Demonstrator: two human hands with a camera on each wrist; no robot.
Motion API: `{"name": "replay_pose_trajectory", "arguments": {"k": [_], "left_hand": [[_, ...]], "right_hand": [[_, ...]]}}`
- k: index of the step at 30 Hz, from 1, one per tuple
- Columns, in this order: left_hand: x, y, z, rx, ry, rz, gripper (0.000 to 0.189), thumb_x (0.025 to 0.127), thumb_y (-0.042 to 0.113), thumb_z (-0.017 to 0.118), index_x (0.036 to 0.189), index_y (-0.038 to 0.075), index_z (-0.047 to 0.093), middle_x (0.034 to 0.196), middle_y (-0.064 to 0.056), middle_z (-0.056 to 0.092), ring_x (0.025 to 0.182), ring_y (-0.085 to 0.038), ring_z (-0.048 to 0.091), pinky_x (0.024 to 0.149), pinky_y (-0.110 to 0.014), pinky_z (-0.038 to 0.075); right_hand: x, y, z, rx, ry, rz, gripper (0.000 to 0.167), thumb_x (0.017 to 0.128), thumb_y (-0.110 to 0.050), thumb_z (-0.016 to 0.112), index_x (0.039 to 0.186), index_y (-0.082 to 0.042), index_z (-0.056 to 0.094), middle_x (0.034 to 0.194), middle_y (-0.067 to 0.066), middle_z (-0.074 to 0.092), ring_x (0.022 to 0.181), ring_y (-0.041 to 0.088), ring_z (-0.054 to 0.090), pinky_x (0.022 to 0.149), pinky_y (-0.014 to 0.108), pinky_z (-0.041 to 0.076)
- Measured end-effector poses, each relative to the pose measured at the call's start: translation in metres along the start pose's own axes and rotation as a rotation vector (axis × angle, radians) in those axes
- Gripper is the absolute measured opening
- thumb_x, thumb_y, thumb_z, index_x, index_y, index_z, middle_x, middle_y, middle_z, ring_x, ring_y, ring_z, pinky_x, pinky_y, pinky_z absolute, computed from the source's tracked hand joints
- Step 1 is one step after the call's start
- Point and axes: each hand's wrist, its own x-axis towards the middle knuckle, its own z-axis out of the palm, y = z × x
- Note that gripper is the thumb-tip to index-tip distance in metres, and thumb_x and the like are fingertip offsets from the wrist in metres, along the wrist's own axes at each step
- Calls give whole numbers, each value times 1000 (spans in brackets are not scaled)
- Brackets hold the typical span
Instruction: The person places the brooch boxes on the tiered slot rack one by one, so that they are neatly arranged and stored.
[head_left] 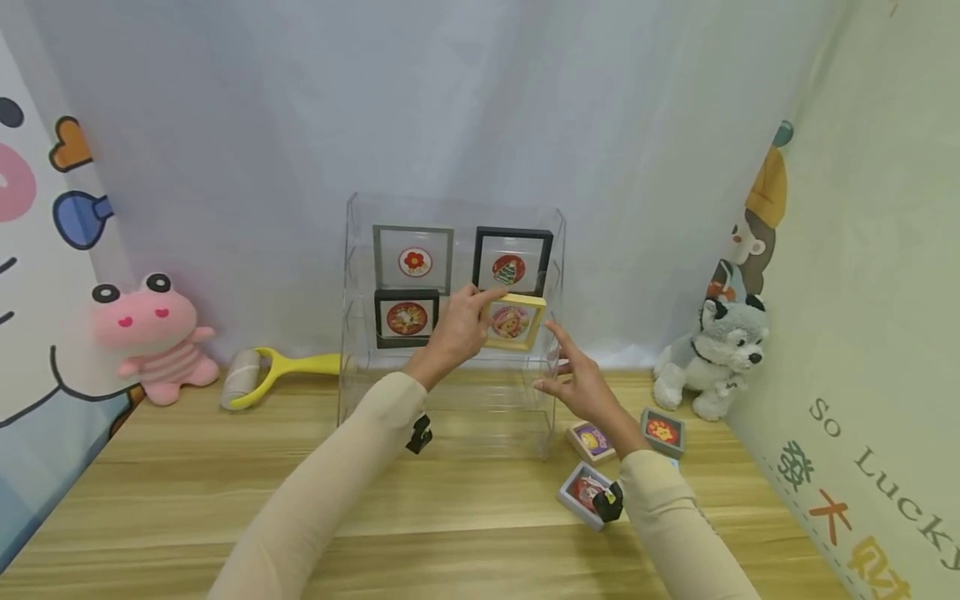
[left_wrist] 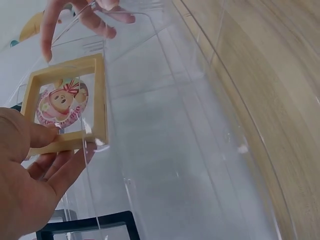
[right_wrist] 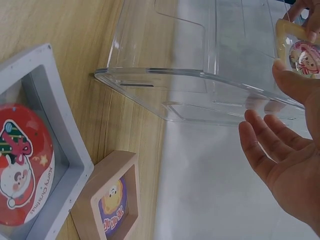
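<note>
A clear acrylic tiered rack (head_left: 450, 392) stands on the table against the curtain. My left hand (head_left: 457, 329) pinches the left side of a yellow frame (head_left: 542, 321) with a pink bear badge inside, at the right of the rack's second tier. In the left wrist view the thumb lies on the front of that frame (left_wrist: 100, 100) and the fingers behind it. Beside the rack's right side is my right hand (head_left: 585, 383), fingers spread, holding nothing. A grey frame (head_left: 450, 250) and a black frame (head_left: 513, 232) occupy the top tier; another black frame (head_left: 405, 343) sits below, left.
Right of the rack lie a beige frame (head_left: 576, 443), a light grey frame (head_left: 572, 497) and a dark grey frame (head_left: 675, 442). A husky plush (head_left: 708, 358) sits behind them. To the left are a yellow-handled lint roller (head_left: 277, 367) and a pink frog plush (head_left: 161, 342).
</note>
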Motion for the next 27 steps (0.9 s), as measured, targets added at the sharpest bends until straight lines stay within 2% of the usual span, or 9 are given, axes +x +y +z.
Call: {"name": "replay_pose_trajectory", "arguments": {"k": [6,10,15,20,23,27], "left_hand": [[-3,-3,3,27,34,-1,50,94,-6,57,139,16,61,94,-14,58,73,-20,48,62,-31,41],[-5,-6,3,41,49,9,50,93,-5,60,139,16,61,95,-15,59,76,-23,53,64,-34,46],[-8,-6,-1,39,33,-9,51,92,0,67,140,16,60,107,-17,61,91,-29,64,70,-39,55],[-11,-3,-11,38,16,-4,53,91,4,71,141,15,58,116,-19,59,97,-30,63,71,-39,55],[-14,-3,-18,43,47,33,53,89,2,71,140,13,58,117,-18,57,93,-29,61,69,-39,53],[-23,-4,-36,56,128,149,53,88,0,72,139,10,59,116,-18,57,83,-28,64,69,-38,57]], "right_hand": [[0,0,0,1,1,1,92,88,-12,77,160,-22,20,132,28,51,109,44,64,85,53,58],[0,0,0,1,1,6,92,88,-13,77,160,-24,20,131,27,52,108,44,65,84,52,58],[0,-1,1,13,-4,17,93,88,-12,76,160,-27,19,131,27,52,109,45,64,84,52,58],[-1,-1,1,14,-3,23,93,88,-12,76,160,-28,19,131,26,52,110,44,64,85,52,58],[-1,-1,1,17,-2,21,93,88,-12,76,160,-27,19,131,25,52,110,44,64,85,52,58],[0,-2,1,16,-3,15,93,88,-11,76,160,-26,20,131,25,52,110,44,64,85,52,58]]}}
